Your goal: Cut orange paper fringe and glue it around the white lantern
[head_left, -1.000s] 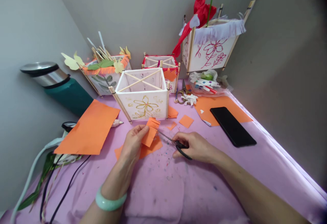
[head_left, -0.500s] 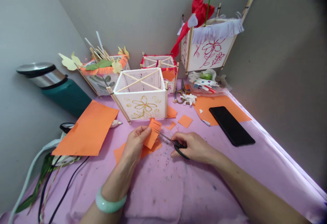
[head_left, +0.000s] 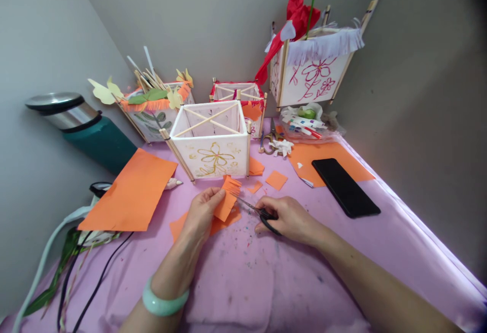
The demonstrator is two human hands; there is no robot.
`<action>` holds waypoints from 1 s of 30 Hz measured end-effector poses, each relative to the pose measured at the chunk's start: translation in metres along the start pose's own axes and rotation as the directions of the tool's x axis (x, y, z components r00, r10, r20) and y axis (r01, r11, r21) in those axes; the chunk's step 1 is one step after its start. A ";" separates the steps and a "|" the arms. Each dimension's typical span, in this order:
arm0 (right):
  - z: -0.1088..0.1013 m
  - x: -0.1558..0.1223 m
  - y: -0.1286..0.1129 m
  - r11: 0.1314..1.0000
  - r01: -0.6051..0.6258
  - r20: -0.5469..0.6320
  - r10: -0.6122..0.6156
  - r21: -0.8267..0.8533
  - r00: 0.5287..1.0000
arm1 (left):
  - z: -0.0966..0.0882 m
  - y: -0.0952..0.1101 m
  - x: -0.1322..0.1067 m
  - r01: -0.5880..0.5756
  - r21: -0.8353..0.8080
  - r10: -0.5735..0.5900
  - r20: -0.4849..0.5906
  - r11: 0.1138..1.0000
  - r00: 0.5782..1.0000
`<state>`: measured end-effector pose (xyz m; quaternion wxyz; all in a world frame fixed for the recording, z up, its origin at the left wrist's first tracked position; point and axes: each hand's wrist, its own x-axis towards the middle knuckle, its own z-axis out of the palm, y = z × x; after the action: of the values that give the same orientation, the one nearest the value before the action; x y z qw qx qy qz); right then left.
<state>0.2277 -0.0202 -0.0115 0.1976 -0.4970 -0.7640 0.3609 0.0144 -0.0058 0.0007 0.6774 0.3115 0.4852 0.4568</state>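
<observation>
Between the thumb and fingers of my left hand is a small piece of orange paper, its far end cut into a fringe of thin strips. My right hand is closed round the black handles of a pair of scissors. The blades reach left to the paper's right edge, just below the cut strips. More orange paper lies beneath my left hand, partly hidden. Just beyond my hands stands a white box lantern with wooden corner sticks and a yellow flower drawn on its front.
An orange sheet and a teal bottle are on the left. A black phone lies at right on another orange sheet. Behind are more decorated lanterns, spare scissors and a bag of markers.
The scissor blades have shifted very slightly along the orange paper's edge, toward my left hand. Both hands otherwise keep nearly the same place.
</observation>
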 end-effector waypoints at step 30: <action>-0.002 0.001 -0.006 0.999 -0.026 -0.013 0.026 -0.038 1.000 | 0.002 -0.002 0.000 -0.022 0.031 0.022 0.005 0.999 1.000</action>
<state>0.2255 -0.0203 -0.0059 0.1881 -0.5127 -0.7630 0.3458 0.0164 -0.0065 -0.0002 0.6685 0.3284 0.4871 0.4561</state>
